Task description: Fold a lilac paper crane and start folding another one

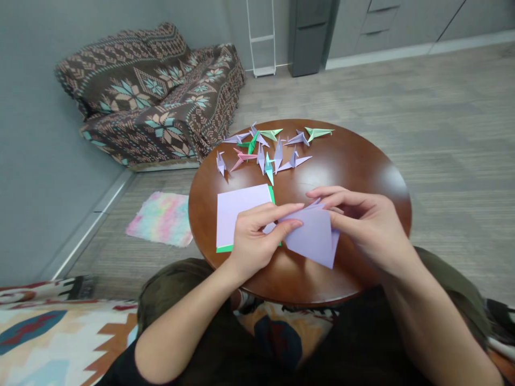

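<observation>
Left hand [257, 238] and right hand [368, 228] pinch a folded lilac sheet [311, 236] (layers kept aligned), with origami cranes [265, 155] at twelve o'clock.

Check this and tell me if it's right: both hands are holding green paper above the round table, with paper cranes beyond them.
Not right: the paper between the left hand and right hand is lilac, not green, as the head view shows. Both hands are holding it above the round table, with paper cranes beyond them.

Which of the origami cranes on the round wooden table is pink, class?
The pink origami crane at the left of the group; it alone is pink, while the other cranes are lilac, green or teal.
</observation>
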A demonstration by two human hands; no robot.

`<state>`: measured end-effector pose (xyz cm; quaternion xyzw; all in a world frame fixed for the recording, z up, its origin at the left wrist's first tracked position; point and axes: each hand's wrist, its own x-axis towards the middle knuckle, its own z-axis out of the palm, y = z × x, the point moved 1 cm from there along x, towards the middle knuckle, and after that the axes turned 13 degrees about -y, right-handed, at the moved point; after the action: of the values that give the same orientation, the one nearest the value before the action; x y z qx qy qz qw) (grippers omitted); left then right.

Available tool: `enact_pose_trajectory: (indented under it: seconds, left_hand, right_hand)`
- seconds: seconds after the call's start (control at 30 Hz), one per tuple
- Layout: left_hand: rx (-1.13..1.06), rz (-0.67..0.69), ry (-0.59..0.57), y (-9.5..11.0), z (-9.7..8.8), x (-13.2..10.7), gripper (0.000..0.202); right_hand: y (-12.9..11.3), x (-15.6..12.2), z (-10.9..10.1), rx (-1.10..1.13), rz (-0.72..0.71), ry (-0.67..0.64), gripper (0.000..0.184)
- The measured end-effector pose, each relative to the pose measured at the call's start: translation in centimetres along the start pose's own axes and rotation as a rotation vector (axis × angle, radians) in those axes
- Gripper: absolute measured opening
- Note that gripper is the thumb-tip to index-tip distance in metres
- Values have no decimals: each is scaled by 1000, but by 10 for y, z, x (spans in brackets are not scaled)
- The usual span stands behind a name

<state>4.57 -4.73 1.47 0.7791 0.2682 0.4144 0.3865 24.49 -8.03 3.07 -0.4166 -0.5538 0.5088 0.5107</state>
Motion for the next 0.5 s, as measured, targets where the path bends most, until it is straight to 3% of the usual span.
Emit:
enact_pose_trajectory:
  seconds: [0.17, 0.5]
  left_hand:
    - [24, -49, -33, 2, 0, 1, 23]
    - [-149, -237, -130, 0, 3, 2, 20]
  right_hand:
    - [-1, 0, 3, -40, -12, 1, 10]
    - [6, 3, -3, -62, -46, 86, 5]
